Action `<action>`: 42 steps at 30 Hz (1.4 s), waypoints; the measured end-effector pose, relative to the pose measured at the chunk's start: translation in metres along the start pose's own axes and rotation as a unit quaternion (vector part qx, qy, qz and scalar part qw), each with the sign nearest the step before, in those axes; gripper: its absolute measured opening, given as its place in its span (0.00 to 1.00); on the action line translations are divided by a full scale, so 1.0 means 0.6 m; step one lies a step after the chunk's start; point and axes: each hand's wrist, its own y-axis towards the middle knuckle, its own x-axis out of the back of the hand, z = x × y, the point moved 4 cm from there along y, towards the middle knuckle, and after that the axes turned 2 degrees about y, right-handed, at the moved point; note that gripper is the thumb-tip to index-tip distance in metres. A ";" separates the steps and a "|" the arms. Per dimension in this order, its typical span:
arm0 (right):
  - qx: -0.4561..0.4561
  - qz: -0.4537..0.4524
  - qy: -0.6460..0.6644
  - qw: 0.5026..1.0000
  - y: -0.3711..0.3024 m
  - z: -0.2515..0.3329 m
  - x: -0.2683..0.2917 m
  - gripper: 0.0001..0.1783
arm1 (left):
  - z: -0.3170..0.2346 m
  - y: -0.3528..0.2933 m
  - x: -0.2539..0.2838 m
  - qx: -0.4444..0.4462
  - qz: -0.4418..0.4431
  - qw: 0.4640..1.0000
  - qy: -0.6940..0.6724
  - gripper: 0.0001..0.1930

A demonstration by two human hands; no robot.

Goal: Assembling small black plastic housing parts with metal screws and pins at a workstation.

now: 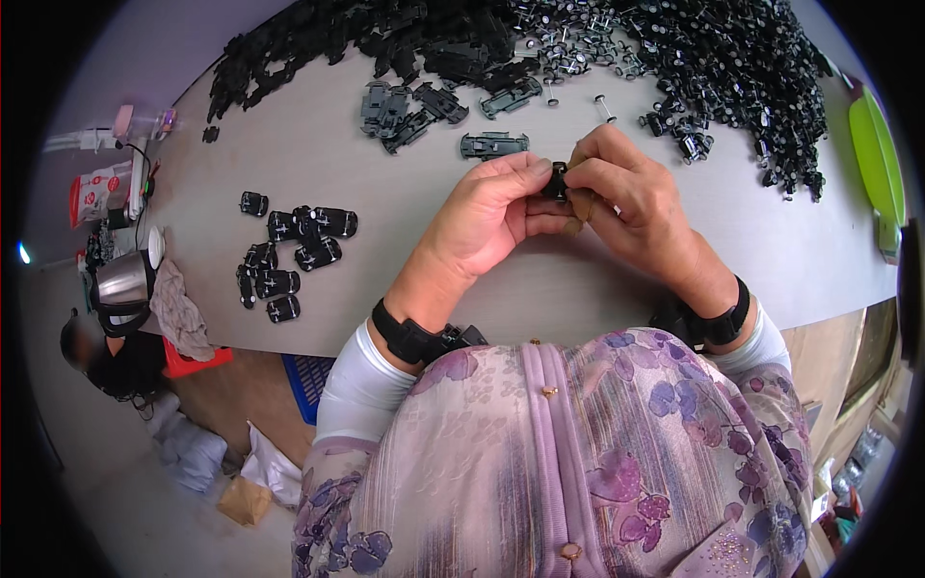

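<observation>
Pale table point(299, 159), black part point(555, 181) between hands point(479, 214) point(631, 197)

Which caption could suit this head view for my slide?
Left hand and right hand hold a small black part above a table with black pieces.

Table point(356, 178): one, broad, with a pale grey top; its edge curved through the fisheye view. Wall point(120, 63): pale lavender, stood beyond the table at upper left. Floor point(92, 491): light grey, lay at lower left — a white bag point(274, 464) and a brown paper bag point(245, 501) rested there. Wooden panel point(831, 361): light brown, showed under the table's right side. Light point(23, 252): one small bluish-white glow — sat near the far left rim.
</observation>
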 end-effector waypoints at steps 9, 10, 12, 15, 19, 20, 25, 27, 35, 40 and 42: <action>-0.035 0.066 0.022 0.997 0.000 0.009 -0.004 0.07 | 0.007 -0.018 -0.008 -0.021 -0.059 0.995 0.073 0.10; -0.034 0.066 0.022 0.997 0.000 0.009 -0.003 0.07 | 0.004 -0.020 -0.010 -0.019 -0.052 0.996 0.074 0.10; -0.047 0.063 0.075 0.994 -0.002 0.008 -0.004 0.08 | 0.001 -0.025 -0.015 -0.019 -0.046 0.996 0.077 0.11; -0.027 0.054 0.062 0.996 -0.001 0.017 -0.008 0.11 | -0.002 -0.035 -0.023 -0.042 -0.034 0.993 0.104 0.08; -0.080 0.078 0.152 0.982 -0.009 0.022 -0.026 0.16 | -0.006 -0.049 -0.017 -0.069 -0.080 0.971 0.214 0.08; -0.078 0.079 0.152 0.982 -0.009 0.023 -0.030 0.16 | -0.006 -0.053 -0.013 -0.065 -0.098 0.963 0.241 0.09; -0.099 0.062 0.041 0.992 0.011 -0.021 0.008 0.12 | -0.052 -0.129 0.021 -0.147 -0.243 0.911 0.300 0.12; -0.046 -0.003 -0.114 0.992 0.019 -0.067 0.032 0.10 | -0.082 -0.174 0.054 -0.154 -0.309 0.873 0.343 0.13; -0.064 0.071 -0.178 0.979 0.022 -0.123 0.029 0.05 | -0.173 -0.243 0.047 -0.135 -0.444 0.489 0.739 0.11; -0.066 0.069 -0.174 0.980 0.019 -0.110 0.031 0.05 | -0.130 -0.079 -0.032 -0.314 -0.207 0.492 0.785 0.11; -0.070 0.079 -0.178 0.978 0.019 -0.107 0.031 0.04 | -0.109 -0.027 -0.024 -0.293 -0.187 0.476 0.808 0.12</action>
